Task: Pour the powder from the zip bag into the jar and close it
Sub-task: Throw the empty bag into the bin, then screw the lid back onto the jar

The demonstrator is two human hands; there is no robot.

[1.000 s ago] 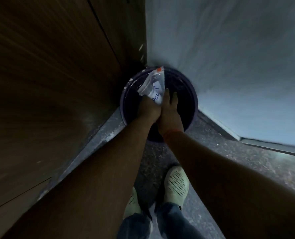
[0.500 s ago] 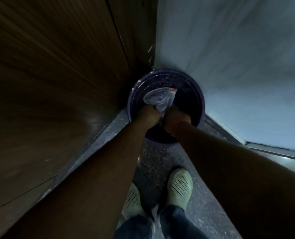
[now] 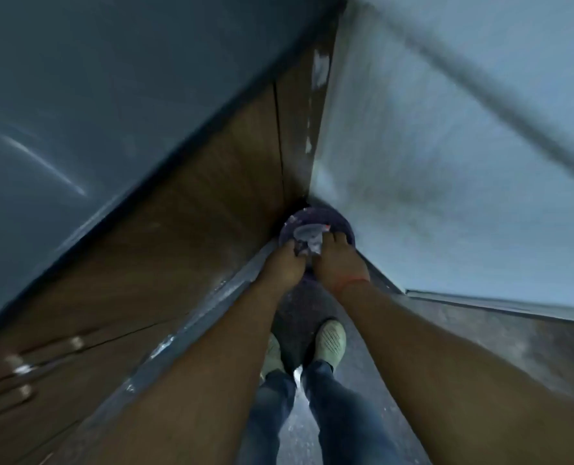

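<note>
Both hands low over a dark round bin [image 3: 341, 223] in the corner between wooden cabinet [image 3: 212, 229] and pale wall [image 3: 446, 162]. Crumpled zip bag [image 3: 309, 238] above the bin's mouth, pinched in the left hand [image 3: 287, 260] grip and the right hand [image 3: 337, 260] grip. Pale shoes [image 3: 331, 340] on the speckled floor [image 3: 480, 330] below. Frame blurred.

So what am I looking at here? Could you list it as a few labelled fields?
Setting: corner where a wooden cabinet meets a pale wall
Container: dark round bin on the floor
Held item: crumpled clear zip bag, above the bin
Left hand: grips the bag
Right hand: grips the bag
Jar: not in view
Below: the person's pale shoes
</note>
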